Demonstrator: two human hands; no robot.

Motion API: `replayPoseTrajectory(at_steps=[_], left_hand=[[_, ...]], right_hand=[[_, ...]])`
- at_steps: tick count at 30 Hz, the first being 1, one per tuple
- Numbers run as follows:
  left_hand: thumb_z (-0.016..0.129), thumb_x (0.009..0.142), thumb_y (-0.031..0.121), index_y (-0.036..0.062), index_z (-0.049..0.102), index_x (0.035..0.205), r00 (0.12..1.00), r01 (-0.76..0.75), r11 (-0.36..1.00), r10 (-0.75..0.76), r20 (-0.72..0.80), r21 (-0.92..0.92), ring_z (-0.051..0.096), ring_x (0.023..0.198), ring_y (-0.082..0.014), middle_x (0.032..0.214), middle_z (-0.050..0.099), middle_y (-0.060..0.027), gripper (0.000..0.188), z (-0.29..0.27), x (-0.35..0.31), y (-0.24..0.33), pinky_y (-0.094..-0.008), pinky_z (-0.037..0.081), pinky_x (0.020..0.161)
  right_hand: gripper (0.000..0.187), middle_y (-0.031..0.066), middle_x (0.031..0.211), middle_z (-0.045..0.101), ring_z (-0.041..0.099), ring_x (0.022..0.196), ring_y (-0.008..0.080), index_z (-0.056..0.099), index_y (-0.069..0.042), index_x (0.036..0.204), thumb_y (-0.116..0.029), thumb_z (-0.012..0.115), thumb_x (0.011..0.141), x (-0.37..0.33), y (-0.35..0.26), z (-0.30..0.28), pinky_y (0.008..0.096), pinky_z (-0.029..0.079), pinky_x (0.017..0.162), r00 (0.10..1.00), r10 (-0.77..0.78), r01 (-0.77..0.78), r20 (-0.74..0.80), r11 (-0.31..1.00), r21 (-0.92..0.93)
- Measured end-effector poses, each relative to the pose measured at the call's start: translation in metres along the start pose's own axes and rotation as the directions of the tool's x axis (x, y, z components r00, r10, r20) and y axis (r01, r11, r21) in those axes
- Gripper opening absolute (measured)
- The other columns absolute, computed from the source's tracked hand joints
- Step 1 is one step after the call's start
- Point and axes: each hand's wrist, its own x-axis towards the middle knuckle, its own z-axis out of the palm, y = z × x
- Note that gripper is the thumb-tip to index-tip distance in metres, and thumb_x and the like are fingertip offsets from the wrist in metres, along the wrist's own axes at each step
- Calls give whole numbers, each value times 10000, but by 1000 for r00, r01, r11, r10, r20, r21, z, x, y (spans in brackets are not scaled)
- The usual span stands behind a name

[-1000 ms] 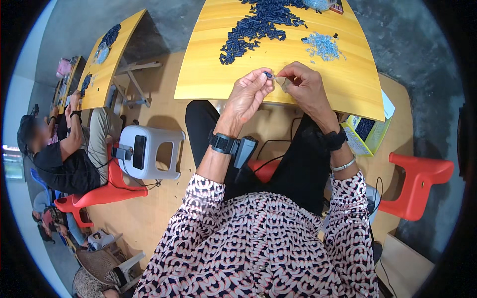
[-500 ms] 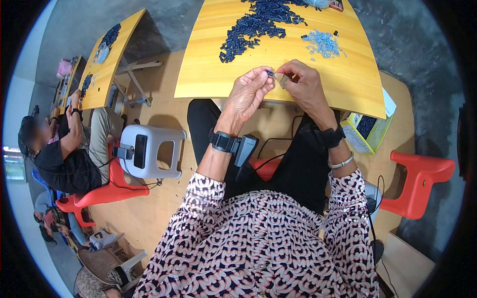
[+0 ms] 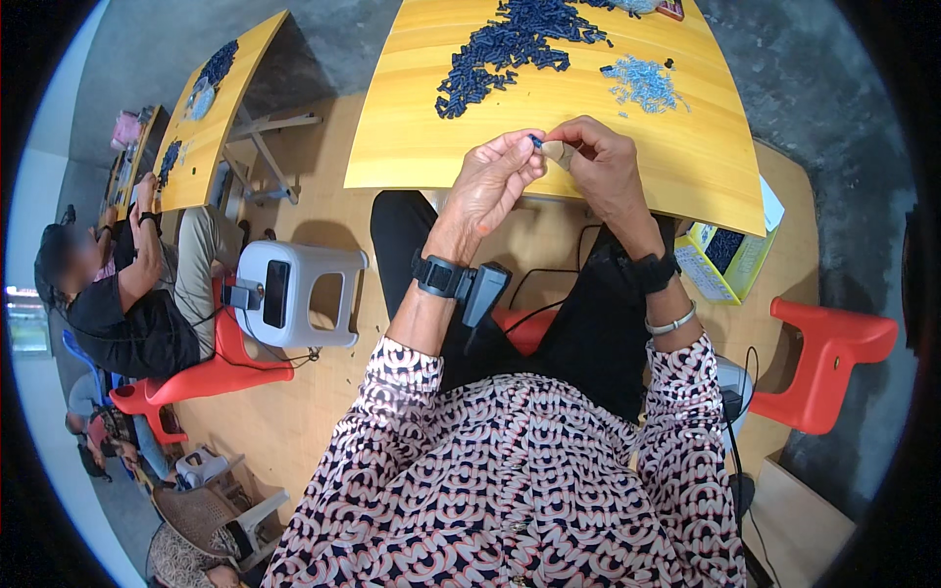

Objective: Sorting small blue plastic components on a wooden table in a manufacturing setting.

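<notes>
Just over the table's near edge, my left hand (image 3: 495, 181) pinches a small dark blue tube-like piece (image 3: 535, 142) between thumb and forefinger. My right hand (image 3: 600, 165) is closed in a pinch right beside it, fingertips almost meeting the left ones. A beige patch (image 3: 559, 152) shows at the right fingertips; whether it is a finger cover or a loose piece I cannot tell. Farther back lies a heap of similar dark blue pieces (image 3: 510, 54). Right of that heap is a pile of small clear, bluish parts (image 3: 644, 83).
The yellow table (image 3: 412, 147) ends just below my hands. A yellow-and-white box (image 3: 701, 265) with dark pieces stands at right, near a red stool (image 3: 833, 363). At left, a grey stool (image 3: 294, 294) stands beside a seated person (image 3: 137, 314) working at another table (image 3: 201, 162).
Both hands stay together in nearly the same pose, with slight finger movement at the dark blue piece. The view has shifted a little, so the heaps sit slightly higher and farther right.
</notes>
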Motion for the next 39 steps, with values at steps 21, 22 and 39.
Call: replayPoseTrajectory(at_steps=[21, 22, 39], left_hand=[[598, 845, 82, -54, 593, 979, 1000, -18, 997, 17, -9, -73, 539, 712, -126, 845, 612, -79, 191, -2, 0, -2, -224, 478, 683], [597, 846, 83, -52, 594, 976, 1000, -23, 997, 22, -11, -68, 541, 712, -124, 841, 612, -75, 187, -2, 0, -2, -224, 478, 683], [556, 878, 128, 16, 568, 972, 995, -100, 989, 99, -19, -106, 534, 737, -93, 857, 580, -45, 147, -2, 1, -6, -234, 470, 728]], right_hand=[[145, 22, 774, 610, 521, 657, 62, 647, 14, 896, 28, 584, 766, -7, 1, 9, 197, 417, 577, 996, 90, -87, -10, 985, 150], [151, 23, 778, 610, 523, 658, 63, 645, 15, 895, 37, 578, 761, -7, -1, 10, 199, 419, 576, 996, 87, -83, -24, 987, 136], [103, 111, 752, 615, 580, 627, 193, 627, -1, 819, -67, 581, 755, 24, -17, 5, 285, 456, 579, 998, -56, 54, -5, 978, -202]])
